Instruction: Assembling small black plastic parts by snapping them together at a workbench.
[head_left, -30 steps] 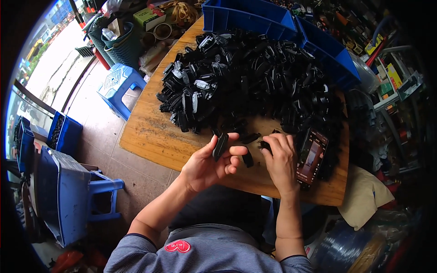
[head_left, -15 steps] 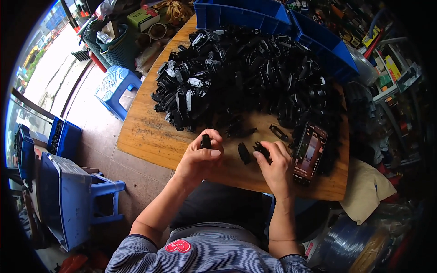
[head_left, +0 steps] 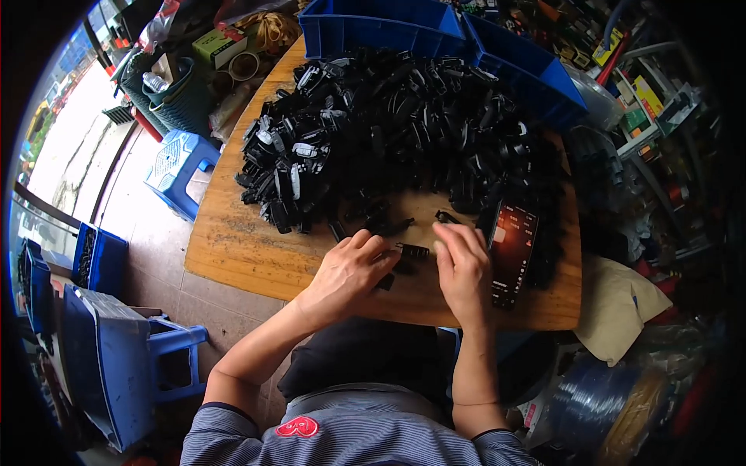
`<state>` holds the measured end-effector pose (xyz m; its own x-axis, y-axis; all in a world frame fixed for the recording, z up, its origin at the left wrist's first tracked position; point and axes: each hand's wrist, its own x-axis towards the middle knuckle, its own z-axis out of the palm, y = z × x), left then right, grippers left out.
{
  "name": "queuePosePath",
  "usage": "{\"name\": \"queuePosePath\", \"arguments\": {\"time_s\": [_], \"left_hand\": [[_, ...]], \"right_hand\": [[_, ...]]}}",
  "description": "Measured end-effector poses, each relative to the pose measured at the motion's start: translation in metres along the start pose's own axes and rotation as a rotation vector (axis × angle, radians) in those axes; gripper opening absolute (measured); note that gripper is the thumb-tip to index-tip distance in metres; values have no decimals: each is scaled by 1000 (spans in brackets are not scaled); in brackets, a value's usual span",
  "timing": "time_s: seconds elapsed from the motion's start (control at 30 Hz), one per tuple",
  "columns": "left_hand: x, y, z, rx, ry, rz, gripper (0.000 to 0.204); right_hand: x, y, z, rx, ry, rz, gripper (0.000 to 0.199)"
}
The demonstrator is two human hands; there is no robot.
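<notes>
My left hand (head_left: 351, 270) is palm down over the table's near edge, its fingers curled and closed. A small black plastic piece (head_left: 385, 283) shows under its fingers, mostly hidden. Just off the fingertips is a black toothed plastic piece (head_left: 413, 250); I cannot tell whether the fingers touch it. My right hand (head_left: 464, 268) hovers to the right, thumb and forefinger apart and nothing visible between them. Beyond its fingertips lies another black plastic piece (head_left: 446, 217), partly covered by the hand. A big heap of black plastic parts (head_left: 396, 116) covers the far side of the table.
A phone (head_left: 514, 252) with its screen lit lies right of my right hand, against the heap. Blue bins (head_left: 381, 35) stand behind the heap on the wooden table (head_left: 241, 241). Blue stools (head_left: 177, 167) and a tall blue bin (head_left: 116, 349) are at the left.
My left hand has turned palm down and moved right, toward the loose pieces. The right hand has opened and moved off the toothed piece. The phone's screen picture differs, and the view has shifted slightly.
</notes>
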<state>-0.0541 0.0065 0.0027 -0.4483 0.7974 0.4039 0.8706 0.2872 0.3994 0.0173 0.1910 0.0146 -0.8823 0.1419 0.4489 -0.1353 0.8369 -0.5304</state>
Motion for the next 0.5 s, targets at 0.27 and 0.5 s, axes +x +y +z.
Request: {"name": "queuePosePath", "arguments": {"time_s": [0.27, 0.5], "left_hand": [[-9, 3, -1, -13, -42, -4, 34], [-18, 13, -10, -955, 179, -379, 35]], "right_hand": [[16, 12, -4, -437, -136, 48, 17], [-17, -26, -7, 1544, -158, 606, 32]]}}
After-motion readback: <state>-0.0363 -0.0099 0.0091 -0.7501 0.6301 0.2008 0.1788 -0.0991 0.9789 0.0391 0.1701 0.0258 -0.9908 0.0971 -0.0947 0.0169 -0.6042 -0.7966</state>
